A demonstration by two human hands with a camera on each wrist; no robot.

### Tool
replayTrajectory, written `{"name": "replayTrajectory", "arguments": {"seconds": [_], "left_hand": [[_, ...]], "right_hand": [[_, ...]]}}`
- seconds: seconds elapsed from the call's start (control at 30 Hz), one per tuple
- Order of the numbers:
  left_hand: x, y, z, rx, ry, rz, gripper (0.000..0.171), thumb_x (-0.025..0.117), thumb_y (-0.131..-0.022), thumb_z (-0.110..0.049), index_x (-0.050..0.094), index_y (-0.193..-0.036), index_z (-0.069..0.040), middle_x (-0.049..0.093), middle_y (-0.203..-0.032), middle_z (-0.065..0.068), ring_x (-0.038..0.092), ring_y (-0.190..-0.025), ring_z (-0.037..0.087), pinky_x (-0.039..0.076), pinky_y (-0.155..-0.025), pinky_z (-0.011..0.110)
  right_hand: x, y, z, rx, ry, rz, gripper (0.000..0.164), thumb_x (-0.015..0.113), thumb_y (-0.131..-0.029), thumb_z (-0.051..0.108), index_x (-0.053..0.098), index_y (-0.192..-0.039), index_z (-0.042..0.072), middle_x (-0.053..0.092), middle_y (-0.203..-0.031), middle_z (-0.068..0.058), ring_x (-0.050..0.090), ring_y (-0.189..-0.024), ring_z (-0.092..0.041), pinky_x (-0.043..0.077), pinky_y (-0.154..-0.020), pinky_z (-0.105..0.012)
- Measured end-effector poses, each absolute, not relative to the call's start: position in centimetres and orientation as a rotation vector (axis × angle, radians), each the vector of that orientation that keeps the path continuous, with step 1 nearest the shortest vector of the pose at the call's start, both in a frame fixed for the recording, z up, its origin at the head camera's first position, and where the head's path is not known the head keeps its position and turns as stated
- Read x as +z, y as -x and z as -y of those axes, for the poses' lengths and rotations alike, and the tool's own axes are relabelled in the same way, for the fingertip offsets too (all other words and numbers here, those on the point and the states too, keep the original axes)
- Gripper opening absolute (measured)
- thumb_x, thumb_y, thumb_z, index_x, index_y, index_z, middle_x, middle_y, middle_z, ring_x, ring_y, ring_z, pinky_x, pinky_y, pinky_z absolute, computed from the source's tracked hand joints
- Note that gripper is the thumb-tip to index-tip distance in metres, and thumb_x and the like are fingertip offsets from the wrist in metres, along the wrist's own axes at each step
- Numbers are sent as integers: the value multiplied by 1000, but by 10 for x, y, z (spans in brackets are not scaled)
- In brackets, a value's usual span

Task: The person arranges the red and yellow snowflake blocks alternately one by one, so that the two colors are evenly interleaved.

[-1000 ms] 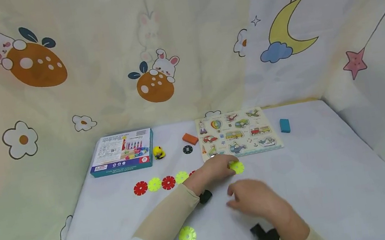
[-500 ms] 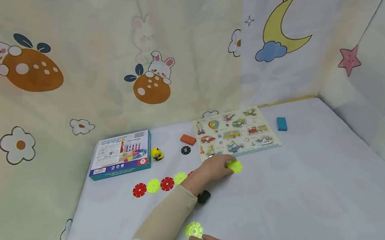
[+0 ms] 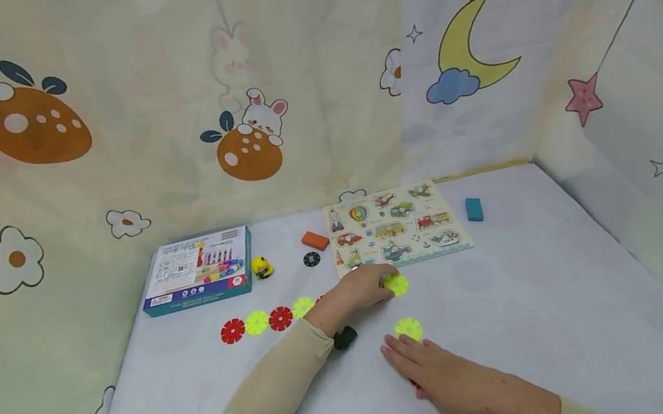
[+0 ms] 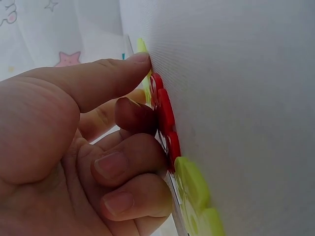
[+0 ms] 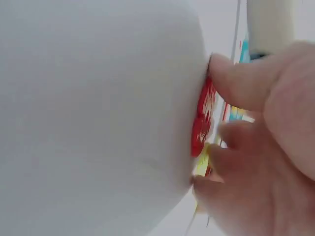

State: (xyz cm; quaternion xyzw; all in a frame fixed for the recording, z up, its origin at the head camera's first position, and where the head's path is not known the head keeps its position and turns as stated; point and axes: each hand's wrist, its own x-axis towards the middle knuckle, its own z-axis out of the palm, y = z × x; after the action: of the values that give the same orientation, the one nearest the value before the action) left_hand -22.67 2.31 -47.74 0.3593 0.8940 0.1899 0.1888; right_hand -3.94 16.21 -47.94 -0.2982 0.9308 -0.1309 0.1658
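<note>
My left hand point(image 3: 356, 290) pinches a yellow-green notched plastic disc point(image 3: 398, 285) by its left edge, at the right end of a row. Thumb and index finger meet this disc in the left wrist view, with the other fingers curled. Red point(image 3: 232, 331) and yellow-green discs point(image 3: 256, 323) alternate along the row, partly covered by my left wrist. Lower right, my right hand point(image 3: 444, 375) lies low over the table with its fingers extended. A second yellow-green disc point(image 3: 408, 328) shows at its fingertips. Beneath this hand is a red disc point(image 5: 200, 132), mostly hidden in the head view.
Behind the row lies a vehicle picture puzzle board point(image 3: 398, 229). A flat box point(image 3: 197, 272) stands back left, beside a yellow toy figure point(image 3: 261, 268). An orange block point(image 3: 315, 240) and black round piece point(image 3: 311, 259) lie between; a teal block point(image 3: 474, 209) sits right.
My right hand went down to the loose discs near the front, then moved right and away from me, and the loose yellow-green disc shifted with it. My left hand stays at its disc.
</note>
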Motion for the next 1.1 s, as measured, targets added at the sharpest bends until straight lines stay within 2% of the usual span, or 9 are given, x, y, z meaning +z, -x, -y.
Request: {"name": "replayTrajectory", "arguments": {"seconds": [0.07,0.17,0.23,0.33,0.43,0.53,0.73,0.93,1.1], "left_hand": [[-477,226,-23,538,-1001,-2511,43,67,-88,-26,57,-129,-21,62,-111,-5,51,-85,10,44,-81,30],[-476,226,-22,545,-989,-2506,43,67,-88,-26,56,-130,-21,62,-108,-4,51,-84,12,44,-79,29],[-476,227,-22,537,-992,-2509,43,67,-88,-26,56,-130,-21,62,-109,-4,52,-85,12,44,-79,29],[-477,227,-23,507,-1012,-2523,43,66,-89,-26,56,-130,-21,61,-113,-5,52,-89,11,44,-83,29],[-477,226,-24,454,-1057,-2540,41,65,-89,-25,56,-130,-20,61,-113,-6,52,-90,11,44,-82,28],[-478,225,-25,412,-1089,-2549,40,63,-90,-25,56,-129,-19,61,-109,-6,51,-86,12,42,-75,27],[-479,222,-27,384,-1102,-2549,39,63,-90,-26,56,-128,-21,58,-98,-7,50,-82,12,41,-69,26],[-478,221,-27,371,-1097,-2522,39,63,-90,-28,55,-128,-23,54,-92,-9,50,-82,13,41,-68,27],[-475,221,-28,374,-1068,-2518,38,64,-90,-28,55,-127,-22,55,-92,-8,50,-82,13,40,-70,27]], "right_hand": [[-478,44,-172,-447,715,-2732,78,69,-85,32,26,-149,19,25,-151,-6,29,-134,-26,37,-100,-46],[-476,52,-179,-528,499,-2793,68,81,-72,36,52,-128,12,48,-122,-4,49,-106,-18,49,-83,-35],[-474,57,-181,-599,382,-2770,57,84,-67,36,59,-111,10,49,-101,1,49,-88,-12,49,-71,-29],[-472,63,-180,-676,310,-2712,45,86,-65,30,60,-97,12,46,-85,5,47,-75,-10,46,-63,-26],[-471,66,-175,-747,307,-2699,35,86,-65,21,59,-85,14,46,-80,4,47,-70,-11,44,-59,-26],[-472,66,-168,-701,308,-2736,34,84,-67,24,58,-85,12,46,-80,2,46,-68,-12,43,-58,-28],[-475,65,-152,-583,128,-2831,51,82,-68,41,56,-95,7,48,-78,1,47,-68,-13,44,-58,-30],[-471,65,-147,-609,39,-2811,34,81,-71,33,56,-74,12,49,-61,3,46,-58,-13,39,-52,-29],[-467,66,-145,-413,-123,-2842,55,81,-63,51,58,-81,5,47,-66,-3,47,-54,-16,39,-47,-32]]}}
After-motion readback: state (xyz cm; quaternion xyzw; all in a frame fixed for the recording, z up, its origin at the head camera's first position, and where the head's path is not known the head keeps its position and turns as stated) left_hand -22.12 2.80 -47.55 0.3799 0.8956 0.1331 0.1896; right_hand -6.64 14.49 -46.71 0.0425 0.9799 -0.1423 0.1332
